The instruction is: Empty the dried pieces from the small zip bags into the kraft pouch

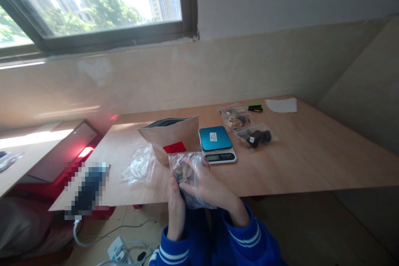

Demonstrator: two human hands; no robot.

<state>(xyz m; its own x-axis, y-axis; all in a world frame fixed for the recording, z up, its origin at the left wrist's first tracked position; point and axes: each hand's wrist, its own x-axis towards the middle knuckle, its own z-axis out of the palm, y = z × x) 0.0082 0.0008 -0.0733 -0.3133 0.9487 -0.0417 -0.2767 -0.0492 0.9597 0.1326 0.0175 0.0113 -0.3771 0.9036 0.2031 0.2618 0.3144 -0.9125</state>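
Observation:
I hold a small clear plastic bag [187, 171] with dark and tan pieces inside, just over the near edge of the wooden table [311, 162]. My left hand [175, 210] grips the bag's lower left side, fingers closed. My right hand [209, 189] wraps round its right side and front, fingers closed. Behind the bag stands a brown paper pouch [174, 135] with a red label, open at the top. Right of it sits a small digital scale [217, 143] with a blue top.
Empty clear zip bags [140, 166] lie left of the pouch. Three filled clear bags [254, 136] and a black-green marker [255, 108] lie behind the scale, a white paper [282, 105] further right. Cables and a power strip [118, 249] lie on the floor.

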